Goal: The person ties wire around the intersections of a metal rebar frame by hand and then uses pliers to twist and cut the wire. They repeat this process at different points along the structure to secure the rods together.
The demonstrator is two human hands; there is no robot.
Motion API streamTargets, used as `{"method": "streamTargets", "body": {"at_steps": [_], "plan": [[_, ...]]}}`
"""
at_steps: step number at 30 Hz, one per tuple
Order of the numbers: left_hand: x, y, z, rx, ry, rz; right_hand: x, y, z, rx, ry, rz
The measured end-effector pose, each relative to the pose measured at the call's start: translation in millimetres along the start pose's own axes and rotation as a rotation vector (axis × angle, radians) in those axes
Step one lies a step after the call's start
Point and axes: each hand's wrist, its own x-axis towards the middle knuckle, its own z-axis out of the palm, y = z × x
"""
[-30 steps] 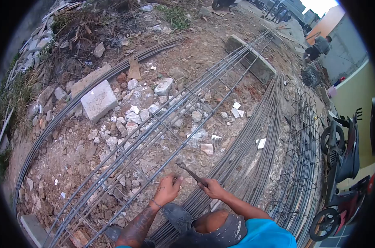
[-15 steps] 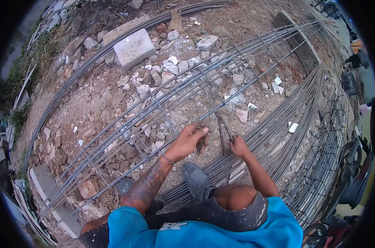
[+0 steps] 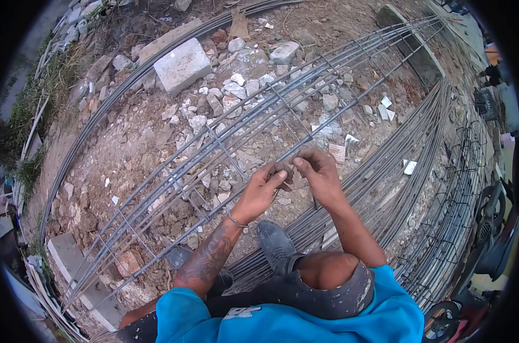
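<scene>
Rebar cage lies on rubble, loose bars to its right.

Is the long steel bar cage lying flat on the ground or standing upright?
Lying flat: the cage stretches along the rubble ground, both hands meeting at one bar.

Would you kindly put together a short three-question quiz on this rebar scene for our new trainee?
1. True or false: both hands meet at the same spot on the long grey steel rebar cage.
2. Multiple choice: the pale rectangular concrete block lies (a) on top of the cage, (b) on the rubble beyond the cage, (c) beside the dark shoe.
3. Fill in: the bracelet sits on the wrist of the ___ hand.

Key:
1. True: the left hand and the right hand come together at one bar of the cage, fingertips close; whatever they pinch is too small to tell.
2. b
3. left
</scene>
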Motion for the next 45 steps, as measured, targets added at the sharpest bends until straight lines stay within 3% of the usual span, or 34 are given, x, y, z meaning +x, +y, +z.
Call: {"method": "streamTargets", "body": {"at_steps": [1, 2, 4, 6, 8, 9, 10, 12, 13, 15, 16, 18, 22, 24, 25, 27, 28, 30, 32, 35, 37, 38, 40, 44, 45], "plan": [[3.3, -8.3, 2.6, -0.005, 0.075, 0.127, -3.8, -0.2, 6.0, 0.108, 0.037, -0.047], [4.5, -13.8, 4.6, -0.009, 0.051, 0.128, -8.0, -1.2, 10.5, 0.213, 0.076, -0.095], [3.4, -19.0, -0.7, -0.351, 0.365, 0.233, -9.1, -1.4, 8.6, 0.201, 0.151, -0.119], [2.2, -19.8, -8.3, -0.388, 0.469, 0.216, -4.6, 5.7, 0.9, 0.325, 0.235, -0.102], [1.4, -10.5, -8.8, 0.384, 0.547, 0.268, -0.1, -8.4, -8.6, 0.308, 0.197, -0.045], [-2.4, 4.0, 5.1, 0.799, 0.697, 0.459, 1.3, -13.0, -12.7, 0.248, 0.127, -0.018], [-9.7, 27.1, 13.8, 0.801, 0.692, 0.457, 1.6, -18.1, -16.4, 0.183, 0.059, 0.007], [-18.1, 64.8, 24.3, 1.483, 0.234, 0.867, 3.3, -26.8, -22.5, 0.161, 0.041, 0.019], [-16.3, 61.1, 24.2, 1.481, 0.235, 0.867, 3.2, -28.3, -26.1, 0.176, 0.018, 0.005], [-6.2, 47.0, 21.0, 1.504, -0.116, 0.845, 6.0, -35.0, -31.7, 0.18, -0.019, -0.026], [-2.4, 40.3, 16.8, 1.509, -0.105, 0.856, 6.5, -38.1, -33.0, 0.163, 0.021, -0.014], [-4.0, 26.1, 12.8, 1.556, -0.337, 0.664, 4.3, -38.2, -33.1, 0.146, 0.055, 0.0], [-14.8, 8.6, 18.1, 1.392, -0.246, 0.639, 4.8, -25.5, -22.6, 0.165, 0.165, -0.092], [-16.4, -7.5, 20.5, 1.274, -0.045, 0.525, 4.7, -26.1, -16.8, 0.381, 0.288, -0.068], [-16.0, -15.5, 21.7, 1.269, -0.042, 0.53, 5.3, -26.1, -14.0, 0.385, 0.289, -0.123], [-15.6, -25.1, 26.9, 0.657, 0.002, 0.189, 8.5, -25.0, -6.7, 0.404, 0.31, -0.157], [-17.6, -26.8, 32.1, 0.652, 0.004, 0.189, 9.4, -23.9, -1.5, 0.433, 0.33, -0.186], [-24.0, -28.4, 43.2, 0.278, 0.065, -0.089, 13.4, -20.2, 5.0, 0.461, 0.38, -0.156], [-24.0, -40.9, 43.0, 0.208, 0.078, -0.029, 18.2, -12.4, 5.8, 0.481, 0.426, -0.054], [-24.0, -54.6, 38.2, 0.434, 0.175, 0.13, 17.9, -6.3, 5.0, 0.443, 0.428, -0.016], [-26.8, -53.7, 36.9, 0.923, 0.247, 0.471, 18.6, -6.9, 7.1, 0.43, 0.431, -0.004], [-27.5, -52.7, 37.6, 0.92, 0.254, 0.467, 18.5, -7.4, 8.4, 0.418, 0.436, 0.006], [-32.2, -48.4, 38.3, 0.971, 0.241, 0.198, 15.8, -10.0, 13.0, 0.438, 0.456, -0.014], [-35.8, -46.8, 33.2, 0.98, 0.261, 0.188, 21.7, -5.0, 19.3, 0.52, 0.471, -0.056], [-37.4, -48.0, 30.5, 0.916, 0.29, 0.343, 23.2, -5.8, 17.4, 0.583, 0.441, -0.015]]}}
